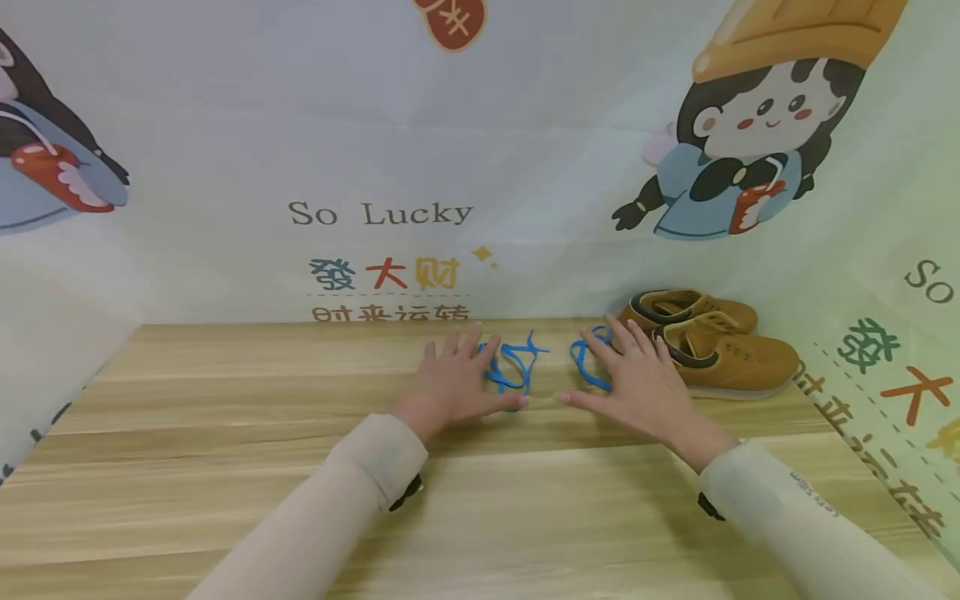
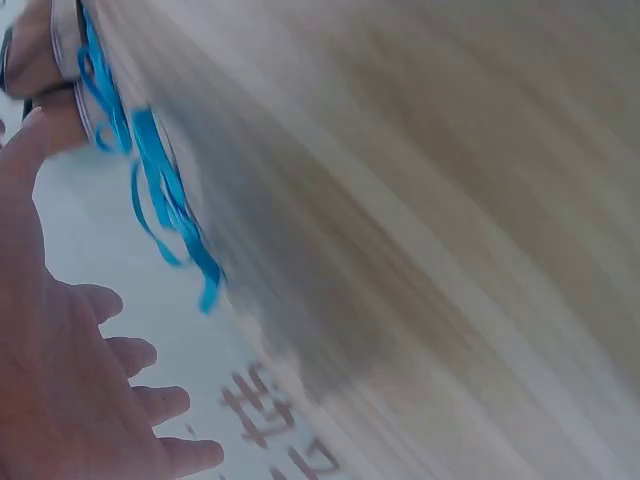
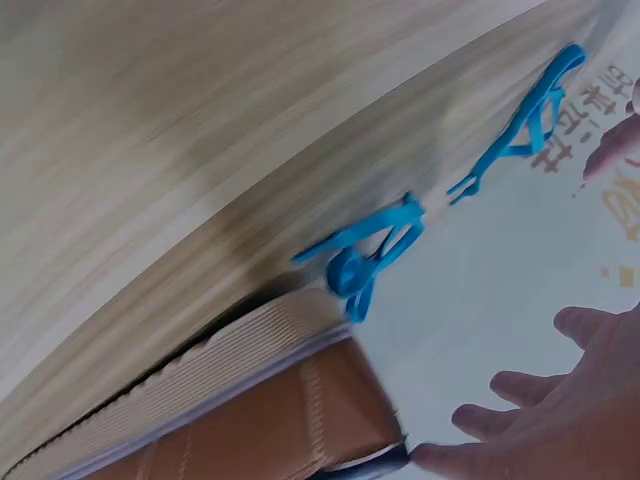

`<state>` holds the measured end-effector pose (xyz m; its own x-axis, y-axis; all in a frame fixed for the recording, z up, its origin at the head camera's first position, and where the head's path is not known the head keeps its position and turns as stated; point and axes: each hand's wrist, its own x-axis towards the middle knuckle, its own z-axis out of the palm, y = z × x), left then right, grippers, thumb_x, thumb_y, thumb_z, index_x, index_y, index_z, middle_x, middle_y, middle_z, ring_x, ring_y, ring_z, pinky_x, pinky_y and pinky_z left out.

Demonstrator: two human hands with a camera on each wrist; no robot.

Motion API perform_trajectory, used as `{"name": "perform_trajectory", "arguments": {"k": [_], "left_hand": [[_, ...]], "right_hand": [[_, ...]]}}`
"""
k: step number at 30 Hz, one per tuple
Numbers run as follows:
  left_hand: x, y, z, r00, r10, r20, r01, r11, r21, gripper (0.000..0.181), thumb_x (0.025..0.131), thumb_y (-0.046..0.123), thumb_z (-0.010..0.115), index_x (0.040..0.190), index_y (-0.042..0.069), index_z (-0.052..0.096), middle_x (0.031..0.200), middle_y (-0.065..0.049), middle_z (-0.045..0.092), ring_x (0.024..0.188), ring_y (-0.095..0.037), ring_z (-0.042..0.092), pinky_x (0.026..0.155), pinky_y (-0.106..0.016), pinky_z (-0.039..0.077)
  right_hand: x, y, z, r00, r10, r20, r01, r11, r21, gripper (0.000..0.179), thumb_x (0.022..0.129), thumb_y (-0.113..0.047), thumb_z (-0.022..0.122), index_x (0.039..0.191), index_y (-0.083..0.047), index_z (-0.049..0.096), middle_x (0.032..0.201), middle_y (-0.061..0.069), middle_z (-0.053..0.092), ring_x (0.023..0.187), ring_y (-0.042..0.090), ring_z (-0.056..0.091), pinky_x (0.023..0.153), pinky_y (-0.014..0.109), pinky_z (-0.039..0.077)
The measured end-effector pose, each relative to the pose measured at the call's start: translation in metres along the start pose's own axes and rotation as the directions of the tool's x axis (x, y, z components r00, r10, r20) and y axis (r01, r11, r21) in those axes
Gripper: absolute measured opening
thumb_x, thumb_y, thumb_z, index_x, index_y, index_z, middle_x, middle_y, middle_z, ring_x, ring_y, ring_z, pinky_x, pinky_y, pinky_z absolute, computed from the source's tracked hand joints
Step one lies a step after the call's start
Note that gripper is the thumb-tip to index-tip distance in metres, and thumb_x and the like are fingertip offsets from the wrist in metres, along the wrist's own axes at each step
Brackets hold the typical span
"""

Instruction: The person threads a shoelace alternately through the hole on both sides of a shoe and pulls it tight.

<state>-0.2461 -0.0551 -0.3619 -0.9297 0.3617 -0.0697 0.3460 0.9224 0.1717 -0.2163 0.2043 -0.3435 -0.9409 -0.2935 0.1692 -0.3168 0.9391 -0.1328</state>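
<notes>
A flat blue fabric lace and its looped blue twin lie loose, with both hands spread near them.
From my station I see the left hand and right hand spread wide, holding nothing; I cannot tell whether they touch the laces. I'd judge the laces laid out at most: no blue shows on the pair of tan low-cut shoes, so any threading seems left. I have little room behind the laces, where the white printed sheet rises at the back edge of the pale wood-grain surface. The shoes crowd the right corner; wood stretches leftward and nearer.
</notes>
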Motion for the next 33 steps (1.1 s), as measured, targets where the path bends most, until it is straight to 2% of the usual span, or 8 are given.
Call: {"name": "perform_trajectory", "arguments": {"k": [9, 19, 24, 28, 33], "left_hand": [[0.005, 0.042, 0.0, 0.994, 0.102, 0.026, -0.103, 0.994, 0.043, 0.102, 0.086, 0.083, 0.048, 0.164, 0.026, 0.014, 0.172, -0.008, 0.009, 0.158, -0.038, 0.011, 0.125, -0.063, 0.015], [0.019, 0.078, 0.003, 0.987, 0.158, 0.003, -0.158, 0.983, 0.094, 0.097, 0.09, 0.076, 0.05, 0.164, 0.024, 0.015, 0.171, -0.007, 0.018, 0.157, -0.035, 0.019, 0.125, -0.056, 0.023], [0.026, 0.096, 0.006, 0.988, 0.15, 0.017, -0.151, 0.986, 0.064, 0.086, 0.098, 0.06, 0.054, 0.163, 0.02, 0.016, 0.17, -0.008, 0.021, 0.157, -0.031, 0.021, 0.126, -0.052, 0.023], [0.031, 0.111, 0.008, 0.99, 0.137, 0.024, -0.137, 0.99, 0.02, 0.079, 0.1, 0.05, 0.056, 0.163, 0.018, 0.019, 0.168, -0.007, 0.027, 0.156, -0.028, 0.025, 0.127, -0.048, 0.024], [0.035, 0.121, 0.01, 0.992, 0.129, -0.003, -0.129, 0.991, -0.03, 0.078, 0.1, 0.047, 0.058, 0.161, 0.013, 0.024, 0.165, -0.006, 0.033, 0.154, -0.026, 0.031, 0.125, -0.043, 0.028]], "right_hand": [[-0.007, 0.023, -0.012, 1.0, 0.011, -0.011, -0.011, 1.0, -0.029, 0.094, 0.085, -0.074, 0.062, 0.159, -0.022, 0.033, 0.166, 0.024, 0.023, 0.152, 0.05, 0.02, 0.12, 0.07, 0.016], [-0.009, 0.058, -0.022, 0.998, 0.06, -0.021, -0.061, 0.998, -0.03, 0.099, 0.087, -0.069, 0.063, 0.161, -0.014, 0.026, 0.163, 0.032, 0.022, 0.149, 0.055, 0.02, 0.117, 0.074, 0.017], [-0.008, 0.085, -0.026, 0.994, 0.092, -0.053, -0.093, 0.996, -0.003, 0.103, 0.088, -0.068, 0.063, 0.16, -0.004, 0.025, 0.16, 0.035, 0.023, 0.145, 0.061, 0.022, 0.113, 0.076, 0.021], [-0.012, 0.107, -0.028, 0.993, 0.087, -0.08, -0.087, 0.996, 0.011, 0.104, 0.086, -0.065, 0.067, 0.158, -0.002, 0.027, 0.159, 0.034, 0.026, 0.144, 0.06, 0.025, 0.111, 0.076, 0.024], [-0.018, 0.128, -0.034, 0.996, 0.084, -0.015, -0.085, 0.995, -0.043, 0.107, 0.085, -0.066, 0.067, 0.16, -0.004, 0.022, 0.16, 0.033, 0.025, 0.141, 0.062, 0.028, 0.108, 0.077, 0.027]]}}
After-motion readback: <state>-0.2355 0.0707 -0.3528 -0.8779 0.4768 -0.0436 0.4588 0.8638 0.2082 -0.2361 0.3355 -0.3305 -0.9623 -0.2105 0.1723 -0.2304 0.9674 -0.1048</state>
